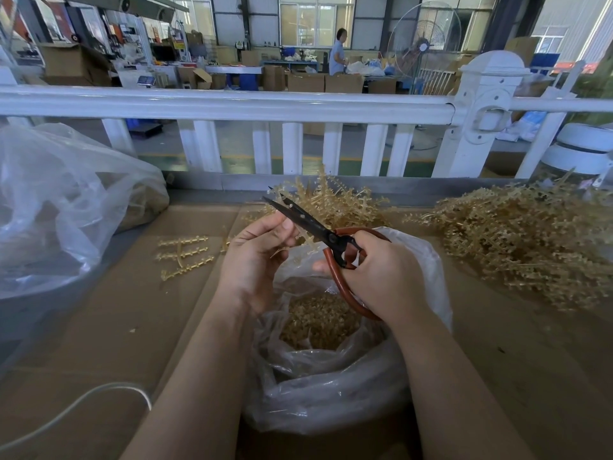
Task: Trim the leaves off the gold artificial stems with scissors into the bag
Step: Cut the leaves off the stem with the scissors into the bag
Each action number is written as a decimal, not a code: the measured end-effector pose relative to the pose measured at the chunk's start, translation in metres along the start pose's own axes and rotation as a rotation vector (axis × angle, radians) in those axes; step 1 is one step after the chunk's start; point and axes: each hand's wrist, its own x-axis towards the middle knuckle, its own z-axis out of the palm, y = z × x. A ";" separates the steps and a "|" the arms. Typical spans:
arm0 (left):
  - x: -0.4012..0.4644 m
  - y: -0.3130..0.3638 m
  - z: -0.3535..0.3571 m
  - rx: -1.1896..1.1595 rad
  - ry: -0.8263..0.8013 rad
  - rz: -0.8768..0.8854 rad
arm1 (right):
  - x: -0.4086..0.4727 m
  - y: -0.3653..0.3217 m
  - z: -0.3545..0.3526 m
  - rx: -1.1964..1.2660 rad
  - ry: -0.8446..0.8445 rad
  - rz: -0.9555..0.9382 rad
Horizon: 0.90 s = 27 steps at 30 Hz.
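Trimming station: both hands engaged above the open bag.
Left hand pinches a gold stem; right hand grips the scissors, blades slightly parted at the stem; untrimmed stems heaped far right.

A white fence crosses the far edge of the cardboard table. A white cable lies near left. Beyond the fence stand boxes, a fan and a person.
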 end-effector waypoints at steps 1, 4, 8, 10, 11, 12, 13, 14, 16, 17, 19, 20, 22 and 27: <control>0.000 0.000 0.000 0.008 0.011 0.002 | 0.000 0.000 0.000 0.003 -0.012 0.003; 0.002 -0.003 0.000 0.023 0.067 0.005 | -0.001 0.002 0.001 -0.015 -0.037 -0.014; 0.004 -0.001 -0.002 -0.106 0.122 -0.003 | -0.001 0.005 0.003 -0.073 -0.058 -0.019; 0.005 0.000 -0.003 -0.142 0.134 -0.022 | -0.002 0.005 0.004 -0.044 -0.056 0.012; 0.005 -0.001 -0.003 -0.134 0.135 -0.027 | -0.003 0.004 0.004 0.004 -0.047 0.034; 0.005 -0.002 -0.002 -0.115 0.131 -0.034 | -0.003 0.003 0.004 0.068 -0.034 0.057; 0.005 -0.002 -0.001 -0.093 0.122 -0.044 | -0.004 0.002 0.005 0.142 -0.022 0.081; 0.004 -0.003 0.001 -0.075 0.109 -0.058 | -0.003 0.000 0.006 0.215 -0.015 0.106; 0.003 -0.006 0.004 -0.043 0.076 -0.077 | -0.002 -0.003 0.007 0.309 -0.012 0.149; 0.003 -0.008 0.005 -0.014 0.054 -0.073 | -0.001 -0.003 0.008 0.329 -0.019 0.168; 0.002 -0.011 0.007 0.045 -0.001 -0.053 | 0.001 -0.002 0.011 0.349 -0.044 0.199; 0.001 -0.012 0.008 0.071 -0.025 -0.045 | 0.002 0.000 0.013 0.362 -0.051 0.209; 0.001 -0.013 0.009 0.109 -0.043 -0.044 | 0.003 0.004 0.015 0.394 -0.054 0.227; 0.004 -0.012 0.008 0.107 -0.015 -0.044 | 0.004 0.005 0.016 0.399 -0.039 0.216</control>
